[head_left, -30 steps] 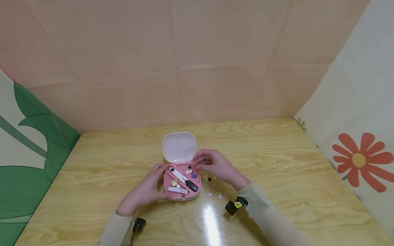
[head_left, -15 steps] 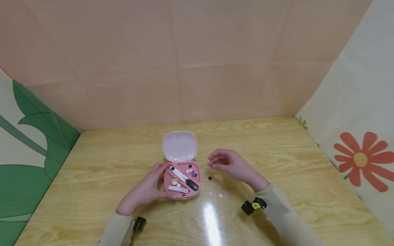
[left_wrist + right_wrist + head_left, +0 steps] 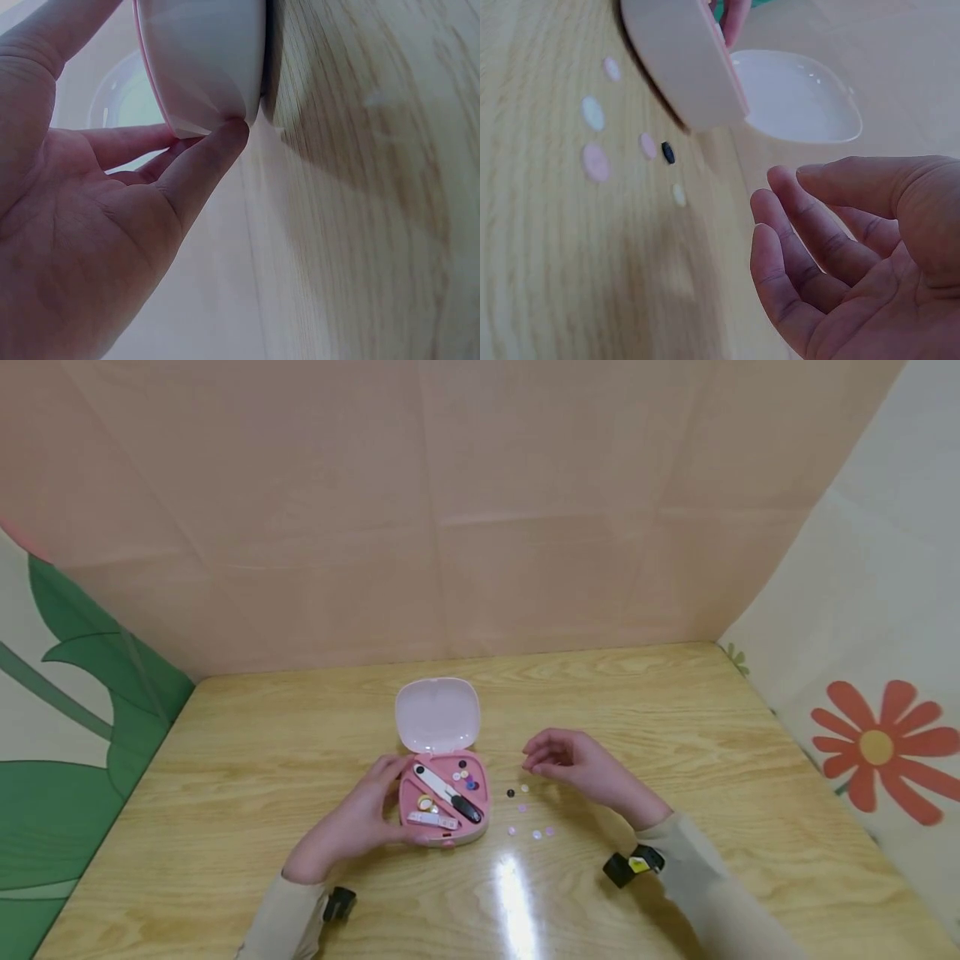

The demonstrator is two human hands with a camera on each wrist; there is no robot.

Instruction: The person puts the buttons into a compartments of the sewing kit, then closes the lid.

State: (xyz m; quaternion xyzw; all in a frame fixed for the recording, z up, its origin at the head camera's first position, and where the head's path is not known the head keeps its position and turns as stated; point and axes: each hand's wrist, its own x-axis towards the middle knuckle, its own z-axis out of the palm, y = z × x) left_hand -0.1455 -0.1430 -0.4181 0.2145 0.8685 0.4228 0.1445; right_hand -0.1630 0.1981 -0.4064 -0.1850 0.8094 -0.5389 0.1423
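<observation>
A pink sewing box (image 3: 471, 837) stands on the table with its pale lid (image 3: 437, 714) raised. My left hand (image 3: 356, 822) grips its left side, fingers at the back corner and thumb at the front; in the left wrist view, digits touch the box's pale wall (image 3: 206, 60). Inside lie a white tool with a black end (image 3: 467, 810), a folded white strip (image 3: 432, 821), a small gold-rimmed round item (image 3: 425, 803) and several buttons (image 3: 462, 764). My right hand (image 3: 577, 766) hovers right of the box, fingers loosely bent, holding nothing visible.
Several loose buttons lie on the table right of the box, among them a black button (image 3: 511, 793), a white button (image 3: 537, 835) and a pink button (image 3: 595, 163). A cloth backdrop (image 3: 450, 527) rises behind the wooden table (image 3: 262, 735).
My right hand has drawn away from the box's right back corner, moving right to above the table beside the loose buttons. The left hand and the box have stayed put.
</observation>
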